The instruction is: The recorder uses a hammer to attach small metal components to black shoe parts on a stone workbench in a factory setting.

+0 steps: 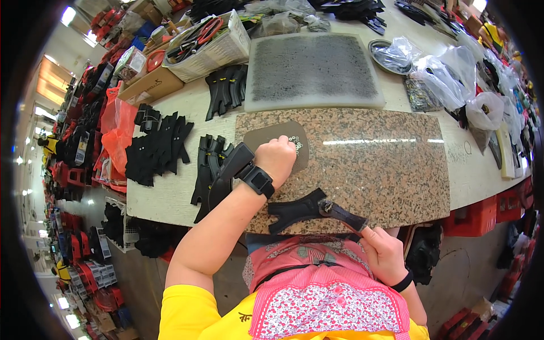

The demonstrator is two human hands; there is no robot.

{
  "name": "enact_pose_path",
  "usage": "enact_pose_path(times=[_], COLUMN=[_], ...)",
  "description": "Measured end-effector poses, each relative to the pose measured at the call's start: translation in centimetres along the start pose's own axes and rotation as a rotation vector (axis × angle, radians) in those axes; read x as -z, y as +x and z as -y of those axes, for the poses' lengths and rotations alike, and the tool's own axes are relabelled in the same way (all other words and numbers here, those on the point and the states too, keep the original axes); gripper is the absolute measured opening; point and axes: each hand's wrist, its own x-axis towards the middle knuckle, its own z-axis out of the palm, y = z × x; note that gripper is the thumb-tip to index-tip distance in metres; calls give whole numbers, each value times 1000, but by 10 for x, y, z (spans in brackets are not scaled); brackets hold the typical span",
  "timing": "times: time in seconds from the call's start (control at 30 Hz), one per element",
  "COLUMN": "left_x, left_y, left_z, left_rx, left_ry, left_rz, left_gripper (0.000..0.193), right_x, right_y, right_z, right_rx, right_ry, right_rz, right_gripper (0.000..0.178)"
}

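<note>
My left hand [276, 161] is closed over a brown mat [266, 135], beside several small pale rings [297, 145]. Whatever its curled fingers hold, if anything, is hidden. At the near edge of a speckled stone slab [385, 164], my right hand [384, 254] pinches the lower end of a dark strip-like piece [345, 216] with a rounded, worn upper end. That end lies against a forked black piece [296, 211], which rests flat on the slab; I cannot tell whether the two are joined.
Stacks of black pieces [161, 144] lie left of the slab, with more [226, 88] behind. A pale block with a dark pitted top [314, 71] stands beyond it. A white basket of tools [212, 54] is back left; plastic bags [447, 73] and a metal dish [390, 58] are right.
</note>
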Motion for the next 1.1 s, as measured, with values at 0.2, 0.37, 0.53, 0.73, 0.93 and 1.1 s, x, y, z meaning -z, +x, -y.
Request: enact_pose_path(times=[0.2, 0.37, 0.53, 0.73, 0.93, 1.1], left_x=[6, 10, 3, 51, 41, 28], left_y=[1, 10, 8, -25, -73, -76], left_z=[-6, -11, -3, -21, -52, -57], left_rx=[-40, -57, -40, 154, 210, -16], left_ry=[94, 157, 160, -800, -1064, -791], left_rz=[30, 56, 12, -55, 85, -147], left_gripper=[3, 5, 4, 2, 6, 13], right_x=[-2, 1, -2, 0, 2, -1], right_y=[1, 0, 1, 0, 1, -1], right_z=[0, 2, 2, 0, -1, -1], right_rx=[-3, -2, -2, 7, 26, 2], right_ry=[23, -26, -12, -19, -20, -29], right_rz=[-4, -23, 0, -3, 7, 6], right_gripper=[49, 48, 49, 54, 56, 56])
